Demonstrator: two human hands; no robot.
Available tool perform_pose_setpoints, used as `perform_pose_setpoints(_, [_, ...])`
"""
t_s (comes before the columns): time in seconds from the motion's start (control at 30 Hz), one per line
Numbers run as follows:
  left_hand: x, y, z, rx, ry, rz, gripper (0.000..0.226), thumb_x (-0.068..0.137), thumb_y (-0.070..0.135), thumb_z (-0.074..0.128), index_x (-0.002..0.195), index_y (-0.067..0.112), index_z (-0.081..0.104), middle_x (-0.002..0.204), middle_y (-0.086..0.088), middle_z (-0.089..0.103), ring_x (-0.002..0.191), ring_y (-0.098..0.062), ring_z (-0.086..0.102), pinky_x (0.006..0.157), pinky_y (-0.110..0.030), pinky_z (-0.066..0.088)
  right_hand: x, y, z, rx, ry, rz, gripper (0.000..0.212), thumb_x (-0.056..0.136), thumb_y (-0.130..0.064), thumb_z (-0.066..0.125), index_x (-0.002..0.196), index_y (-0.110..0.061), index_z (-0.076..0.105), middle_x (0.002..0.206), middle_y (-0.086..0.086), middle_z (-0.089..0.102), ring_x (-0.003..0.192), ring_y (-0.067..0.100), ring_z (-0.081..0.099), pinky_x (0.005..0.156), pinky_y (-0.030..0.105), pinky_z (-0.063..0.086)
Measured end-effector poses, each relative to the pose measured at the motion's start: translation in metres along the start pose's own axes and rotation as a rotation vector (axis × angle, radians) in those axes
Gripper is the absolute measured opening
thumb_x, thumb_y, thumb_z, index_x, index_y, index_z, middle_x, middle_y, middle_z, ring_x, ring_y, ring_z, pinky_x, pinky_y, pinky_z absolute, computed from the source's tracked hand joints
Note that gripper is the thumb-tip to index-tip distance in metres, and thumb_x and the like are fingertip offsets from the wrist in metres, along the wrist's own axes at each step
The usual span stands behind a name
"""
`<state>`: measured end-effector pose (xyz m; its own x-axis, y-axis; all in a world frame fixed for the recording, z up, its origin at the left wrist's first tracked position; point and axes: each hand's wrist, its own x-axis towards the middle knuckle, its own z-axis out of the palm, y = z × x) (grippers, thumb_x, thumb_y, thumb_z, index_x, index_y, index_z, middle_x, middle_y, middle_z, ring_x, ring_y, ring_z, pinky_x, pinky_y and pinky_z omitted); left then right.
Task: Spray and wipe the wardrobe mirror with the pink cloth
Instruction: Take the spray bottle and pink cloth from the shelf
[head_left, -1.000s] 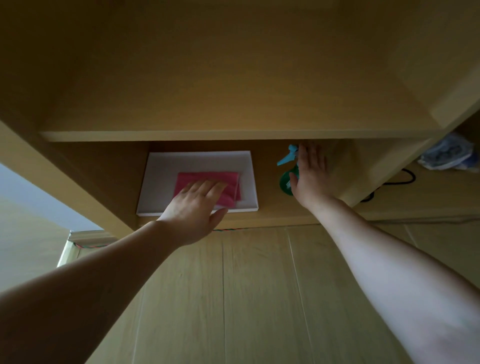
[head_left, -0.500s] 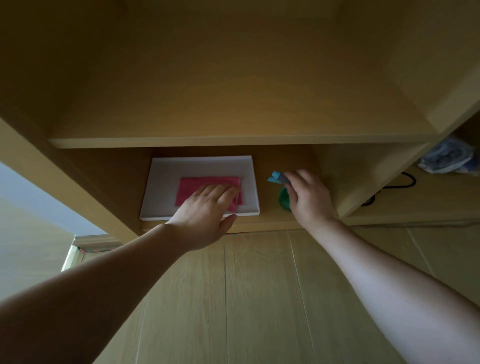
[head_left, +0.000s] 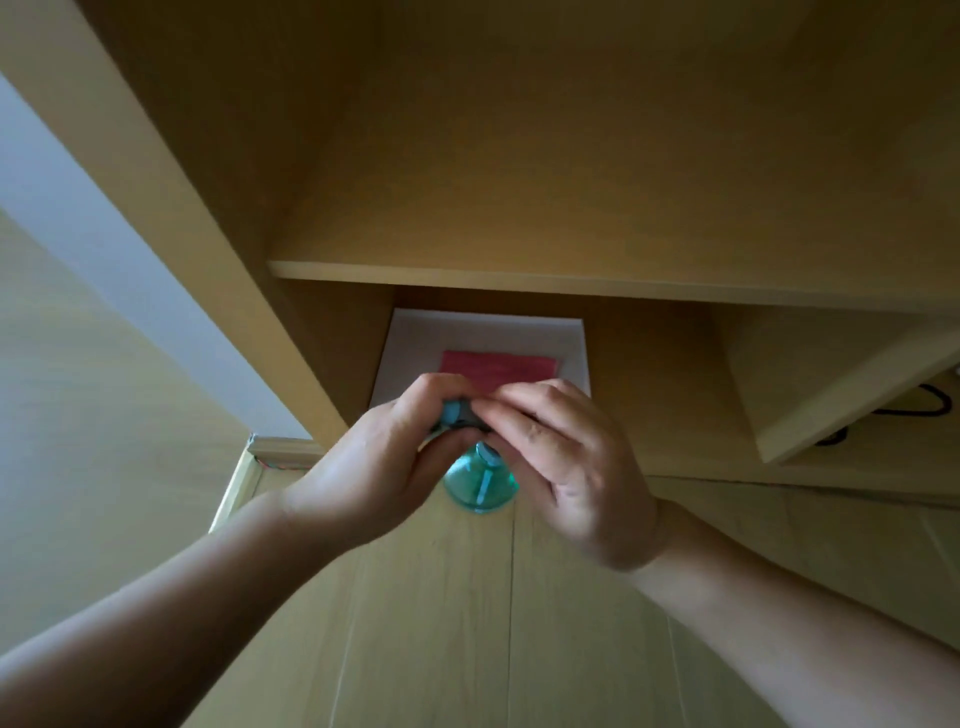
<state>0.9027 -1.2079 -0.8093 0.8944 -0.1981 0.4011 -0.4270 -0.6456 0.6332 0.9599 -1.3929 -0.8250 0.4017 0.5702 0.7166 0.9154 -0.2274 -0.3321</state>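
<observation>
Two-handed, left grip (head_left: 379, 467) and right grip (head_left: 566, 467) curled on translucent teal plastic spray bottle (head_left: 480, 491) nozzle, likely adjusting it; next, fetch folded pink cloth (head_left: 498, 366) off white tray (head_left: 415, 338).

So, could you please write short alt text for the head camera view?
The left hand and right hand together grip the top of a teal spray bottle in front of a wooden shelf unit. Behind them, the pink cloth lies flat on a white tray inside the unit.
</observation>
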Motion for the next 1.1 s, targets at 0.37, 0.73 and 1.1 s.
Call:
perform_pose_setpoints(0.37, [-0.038, -0.025, -0.023, 0.038, 0.088, -0.183, 0.025, 0.090, 0.037, 0.051, 0.110, 0.025, 0.043, 0.091, 0.025, 0.052, 0.073, 0.006, 0.055, 0.060, -0.006, 0.040, -0.024, 0.039, 0.043, 0.054, -0.035, 0.222, 0.034, 0.099, -0.022, 0.045, 0.111, 0.001, 0.066, 0.105, 0.014, 0.063, 0.099, 0.026, 0.061, 0.085, 0.037, 0.051])
perform_pose_setpoints(0.73, [-0.046, -0.047, -0.032, 0.027, 0.072, -0.339, 0.030, 0.082, 0.015, 0.073, 0.100, 0.027, 0.053, 0.088, 0.027, 0.056, 0.084, 0.011, 0.058, 0.065, -0.004, 0.044, -0.041, 0.100, 0.102, -0.297, -0.703, 0.593, 0.046, 0.099, -0.034, 0.048, 0.141, -0.017, 0.047, 0.151, 0.008, 0.039, 0.132, 0.033, 0.044, 0.108, 0.042, 0.038])
perform_pose_setpoints(1.1, [-0.048, -0.061, -0.039, -0.008, 0.112, -0.335, 0.023, 0.081, 0.019, 0.074, 0.100, 0.020, 0.060, 0.088, 0.020, 0.062, 0.080, 0.003, 0.060, 0.065, -0.005, 0.044, -0.024, 0.150, 0.151, -0.381, -0.998, 0.855, 0.053, 0.104, -0.042, 0.026, 0.154, -0.029, 0.013, 0.163, 0.005, 0.008, 0.148, 0.034, 0.011, 0.115, 0.050, 0.026])
